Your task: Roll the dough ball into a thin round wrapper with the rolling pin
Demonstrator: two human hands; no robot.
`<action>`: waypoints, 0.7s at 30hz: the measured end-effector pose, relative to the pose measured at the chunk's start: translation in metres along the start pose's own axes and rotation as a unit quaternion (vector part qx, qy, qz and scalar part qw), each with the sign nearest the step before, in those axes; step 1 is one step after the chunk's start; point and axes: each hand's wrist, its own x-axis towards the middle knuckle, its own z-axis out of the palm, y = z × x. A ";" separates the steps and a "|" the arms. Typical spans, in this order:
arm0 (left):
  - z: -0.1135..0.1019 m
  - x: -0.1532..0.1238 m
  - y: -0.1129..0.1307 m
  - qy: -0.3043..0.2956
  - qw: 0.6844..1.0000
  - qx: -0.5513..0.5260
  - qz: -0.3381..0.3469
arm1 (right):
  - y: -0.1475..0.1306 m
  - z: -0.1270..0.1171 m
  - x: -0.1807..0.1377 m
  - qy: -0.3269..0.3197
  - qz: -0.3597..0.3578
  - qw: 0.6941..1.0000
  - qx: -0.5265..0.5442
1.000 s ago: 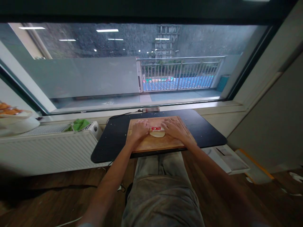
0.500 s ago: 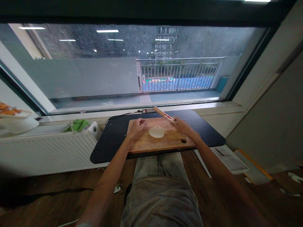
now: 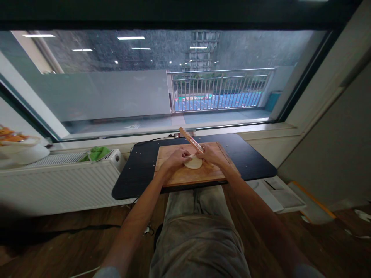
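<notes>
A round, flat piece of pale dough lies on a wooden cutting board. My left hand is at the dough's upper left edge, its fingers closed together on that rim. Across from it, my right hand grips a tan rolling pin with pale and red markings. The pin slants up and to the left, raised off the board. The right fingertips are also close to the dough's upper edge; whether they touch it, I cannot tell.
The board rests on a black table below a wide window. To the left, a white radiator carries a green cloth, with a white bowl beyond. A white box sits low on the right.
Both hands have come inward to the dough's upper edge. The left hand has closed on it, and the rolling pin has shifted left with the right hand and tilted more steeply.
</notes>
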 end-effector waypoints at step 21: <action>0.009 0.000 -0.001 -0.026 0.998 -0.055 0.022 | 0.000 0.000 -0.005 -0.017 -0.037 0.999 0.034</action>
